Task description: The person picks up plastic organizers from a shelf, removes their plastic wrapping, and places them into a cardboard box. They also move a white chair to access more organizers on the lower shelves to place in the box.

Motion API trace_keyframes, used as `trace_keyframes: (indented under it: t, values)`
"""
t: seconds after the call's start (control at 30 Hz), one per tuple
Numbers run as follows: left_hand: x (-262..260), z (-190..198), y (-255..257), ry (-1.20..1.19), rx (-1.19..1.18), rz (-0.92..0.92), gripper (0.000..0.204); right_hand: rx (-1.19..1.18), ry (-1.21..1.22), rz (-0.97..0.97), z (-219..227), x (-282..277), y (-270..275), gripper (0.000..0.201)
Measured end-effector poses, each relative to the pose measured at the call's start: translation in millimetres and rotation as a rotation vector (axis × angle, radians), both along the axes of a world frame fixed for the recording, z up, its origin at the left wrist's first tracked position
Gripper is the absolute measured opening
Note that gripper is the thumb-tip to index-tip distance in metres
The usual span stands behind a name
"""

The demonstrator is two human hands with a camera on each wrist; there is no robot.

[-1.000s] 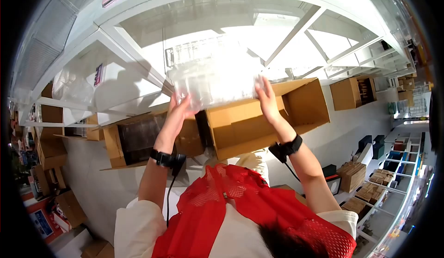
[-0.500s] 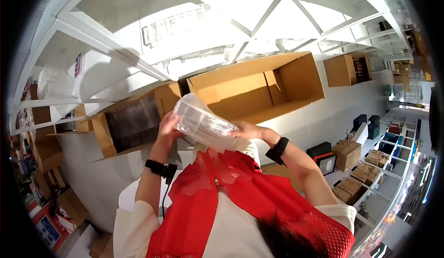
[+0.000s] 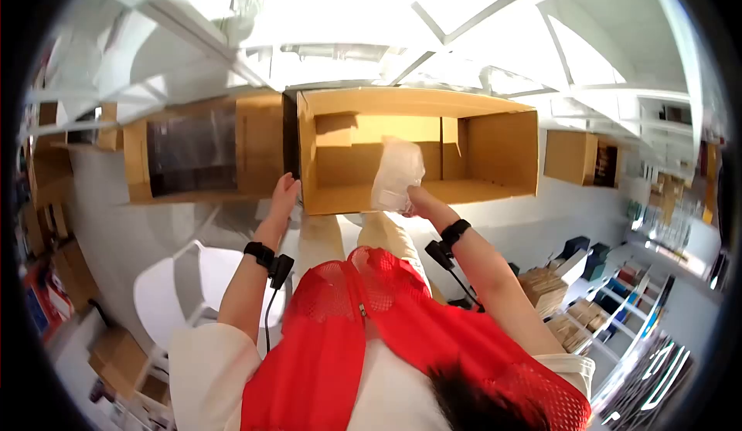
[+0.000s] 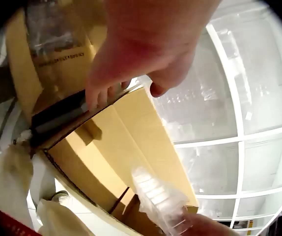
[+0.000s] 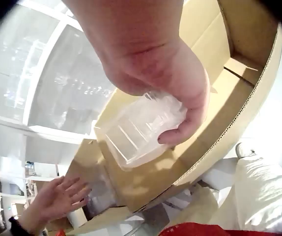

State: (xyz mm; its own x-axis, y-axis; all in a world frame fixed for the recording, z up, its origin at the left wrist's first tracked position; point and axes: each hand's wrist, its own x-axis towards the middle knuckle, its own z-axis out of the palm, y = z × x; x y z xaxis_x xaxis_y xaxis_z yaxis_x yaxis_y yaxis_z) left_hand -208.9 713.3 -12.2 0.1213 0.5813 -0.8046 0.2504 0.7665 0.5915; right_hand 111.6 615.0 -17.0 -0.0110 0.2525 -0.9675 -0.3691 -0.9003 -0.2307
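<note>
My right hand grips one end of a clear plastic container, wrapped in thin film and tilted, with ribs along its side. It hangs over the open cardboard box, and in the right wrist view the fingers curl over its end. My left hand holds nothing; its fingers are loosely extended beside the box's left end. In the left wrist view the left hand overlaps the box's end edge. The inside of the box shows bare cardboard, with a flap standing along its far side.
Left of the box stands another cardboard box with dark film-covered contents. A white shelving frame runs along the far side. A smaller carton sits to the right, and a white chair stands at lower left.
Both hands held the clear container by the shelf, then drew it back toward the body. The left hand has let go, and the right hand has carried it over the open box.
</note>
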Motion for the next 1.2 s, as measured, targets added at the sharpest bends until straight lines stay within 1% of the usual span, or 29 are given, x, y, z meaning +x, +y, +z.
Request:
trace_keyframes:
  t: [0.03, 0.1, 0.2, 0.3, 0.33, 0.4, 0.47, 0.5, 0.53, 0.57, 0.7, 0.73, 0.8, 0.83, 0.87, 0.9, 0.93, 1.0, 1.03, 1.07, 1.1, 1.13, 1.17, 1.2]
  values:
    - [4, -25, -9, 0.086, 0.093, -0.024, 0.054, -0.053, 0.009, 0.103, -26, 11, 5, 0.039]
    - [11, -86, -28, 0.265, 0.272, -0.094, 0.052, -0.157, 0.028, 0.296, -92, 31, 15, 0.043]
    - [24, -109, -36, 0.462, 0.417, -0.241, 0.046, -0.134, 0.019, 0.491, -162, 25, 39, 0.044]
    - [24, -127, -35, 0.726, 0.311, -0.353, 0.036, -0.044, -0.067, 0.736, -234, 4, 62, 0.045]
    - [19, -132, -38, 0.727, 0.357, -0.350, 0.033, -0.012, -0.108, 0.815, -257, -6, 70, 0.045]
    - [7, -134, -51, 0.732, 0.457, -0.352, 0.029, 0.033, -0.176, 0.915, -300, -26, 78, 0.046]
    - [-1, -139, -62, 0.649, 0.453, -0.236, 0.025, 0.056, -0.233, 0.974, -341, -48, 84, 0.047]
    - [-5, -141, -65, 0.609, 0.453, -0.181, 0.024, 0.065, -0.256, 0.985, -361, -61, 85, 0.047]
    - [-5, -139, -64, 0.603, 0.432, -0.169, 0.022, 0.073, -0.275, 0.986, -379, -73, 89, 0.048]
    - [-2, -134, -63, 0.597, 0.407, -0.161, 0.021, 0.080, -0.287, 0.945, -397, -84, 90, 0.049]
    - [7, -120, -51, 0.579, 0.302, -0.097, 0.015, 0.152, -0.282, 0.634, -455, -122, 90, 0.056]
    - [9, -117, -49, 0.615, 0.298, -0.135, 0.014, 0.177, -0.247, 0.532, -463, -128, 93, 0.058]
    - [14, -112, -48, 0.678, 0.290, -0.212, 0.011, 0.132, -0.213, 0.420, -474, -138, 101, 0.060]
    - [16, -114, -48, 0.667, 0.314, -0.199, 0.011, 0.107, -0.198, 0.364, -480, -141, 103, 0.061]
    - [18, -116, -49, 0.655, 0.338, -0.183, 0.010, 0.182, -0.289, 0.471, -503, -142, 96, 0.060]
    - [18, -116, -50, 0.643, 0.364, -0.168, 0.010, 0.259, -0.381, 0.576, -536, -142, 83, 0.060]
    - [19, -114, -52, 0.668, 0.323, -0.200, 0.009, 0.339, -0.471, 0.680, -559, -141, 80, 0.060]
    - [20, -119, -58, 0.690, 0.467, -0.191, 0.009, 0.325, -0.160, 0.186, -579, -135, 93, 0.061]
    - [20, -121, -60, 0.701, 0.532, -0.190, 0.009, 0.325, -0.107, 0.172, -589, -130, 99, 0.062]
    - [20, -121, -59, 0.704, 0.484, -0.192, 0.008, 0.323, -0.054, 0.159, -599, -125, 104, 0.063]
    - [21, -117, -56, 0.703, 0.434, -0.193, 0.008, 0.340, -0.108, 0.381, -608, -116, 111, 0.064]
    - [23, -114, -55, 0.694, 0.388, -0.191, 0.008, 0.356, -0.168, 0.606, -597, -109, 116, 0.065]
    - [24, -115, -55, 0.697, 0.399, -0.180, 0.009, 0.334, -0.202, 0.678, -581, -103, 120, 0.067]
    - [25, -118, -57, 0.695, 0.416, -0.161, 0.009, 0.314, -0.243, 0.755, -530, -98, 134, 0.068]
